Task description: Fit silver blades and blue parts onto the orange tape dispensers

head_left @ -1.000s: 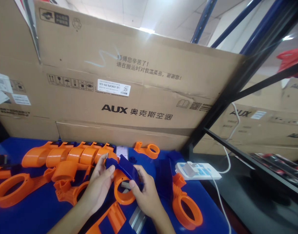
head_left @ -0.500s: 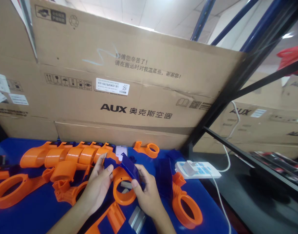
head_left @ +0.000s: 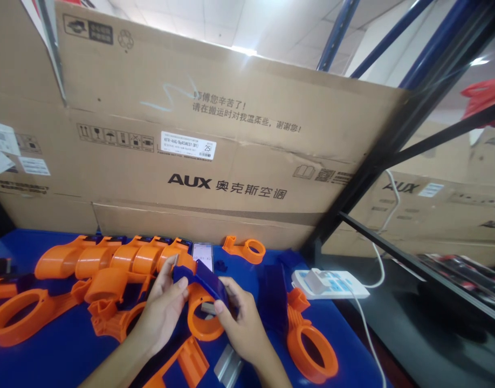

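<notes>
Dark blue plastic piece (head_left: 203,275), flat and angular, held above a blue table (head_left: 57,350) between both hands, over an orange ring part (head_left: 203,318) lying beneath it. Left hand (head_left: 162,312): thumb and fingers pinching the piece's left end, a small grey pin at the fingertips. Right hand (head_left: 243,323): thumb pressed on the near face, fingers curled behind the right end; whether they grip tightly cannot be told. Handling, as a judgement: keep both pinches near the ends so the middle stays visible, hold the piece level, and turn it by the wrists, not by sliding fingers, since smooth plastic may slip. Surroundings: row of orange clamp parts (head_left: 110,258) behind, phone (head_left: 202,250), white power strip (head_left: 330,283), large cardboard box (head_left: 215,156).
</notes>
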